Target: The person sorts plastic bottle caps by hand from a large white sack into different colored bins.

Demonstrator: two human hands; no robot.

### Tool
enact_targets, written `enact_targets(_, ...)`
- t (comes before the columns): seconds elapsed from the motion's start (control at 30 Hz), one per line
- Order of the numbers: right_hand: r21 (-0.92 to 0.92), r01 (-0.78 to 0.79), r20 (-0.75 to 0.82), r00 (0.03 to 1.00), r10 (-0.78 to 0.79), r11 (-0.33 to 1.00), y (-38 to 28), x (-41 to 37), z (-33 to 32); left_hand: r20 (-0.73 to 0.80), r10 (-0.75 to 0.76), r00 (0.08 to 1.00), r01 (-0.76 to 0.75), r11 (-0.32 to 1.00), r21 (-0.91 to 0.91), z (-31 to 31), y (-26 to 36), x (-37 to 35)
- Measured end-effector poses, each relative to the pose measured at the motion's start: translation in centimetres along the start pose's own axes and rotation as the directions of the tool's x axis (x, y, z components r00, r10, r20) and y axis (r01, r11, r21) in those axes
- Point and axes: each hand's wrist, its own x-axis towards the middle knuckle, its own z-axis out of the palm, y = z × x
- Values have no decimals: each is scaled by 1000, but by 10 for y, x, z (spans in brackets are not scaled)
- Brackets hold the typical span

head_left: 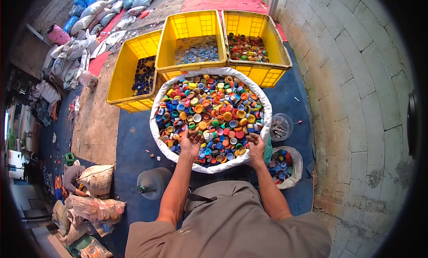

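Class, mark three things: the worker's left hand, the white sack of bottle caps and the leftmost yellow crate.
Left hand (pixel 191 143): head view, middle of the hand.
White sack of bottle caps (pixel 267 110): head view, right-hand rim.
Leftmost yellow crate (pixel 133 105): head view, front outer wall.

No legible text or labels.

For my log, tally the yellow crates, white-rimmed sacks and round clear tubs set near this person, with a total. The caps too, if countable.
Yellow crates: 3
White-rimmed sacks: 2
Round clear tub: 1
Total: 6
Caps: too many and too overlapped to count, so left out.
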Motion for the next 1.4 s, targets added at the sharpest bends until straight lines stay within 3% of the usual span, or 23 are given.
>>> enact_targets(0.1, -353, 136, 83, 990, -114, 926, 19, -21, 9, -68, -1, 998, 3, 999, 36, -53, -10, -3)
enact_targets(0.2, -569, 378, 214, 926, -311, 731, 20, -31, 27, -53, -30, 998, 35, 995, 94, -86, -21, -9)
enact_targets(0.23, -616, 465, 268, 883, -386, 636, 20, -32, 32, -54, -48, 997, 53, 994, 98, -93, -24, -13)
enact_targets(0.27, -579, 492, 274, 868, -413, 650, 34, -26, 37, -54, -47, 997, 53, 993, 108, -98, -27, -14)
enact_targets(0.43, -721, 491, 305, 858, -412, 489, 18, -24, 64, -27, -42, 999, 45, 987, 155, -105, -35, -37)
enact_targets(0.67, -677, 628, 488, 773, -405, 384, 25, -31, 75, 46, 130, 990, -136, 856, 498, -112, -34, -50)
enact_targets(0.9, -503, 748, 644, 658, -390, 432, 16, -55, 103, 154, 309, 939, -318, 604, 731, -115, -34, -56)
enact_targets(1.17, -580, 793, 774, 608, -179, 185, 28, -56, 141, 158, 380, 911, -351, 518, 780, -118, -40, -63)
enact_targets(1.2, -601, 780, 759, 626, -178, 176, 30, -56, 144, 162, 401, 902, -360, 490, 794, -119, -41, -63)
enact_targets(1.3, -596, 738, 730, 662, -171, 315, 33, -52, 144, 161, 389, 907, -347, 472, 811, -121, -43, -64)
enact_targets(1.4, -518, 645, 623, 735, -268, 562, 31, -41, 138, 189, 363, 913, -328, 373, 868, -110, -44, -67)
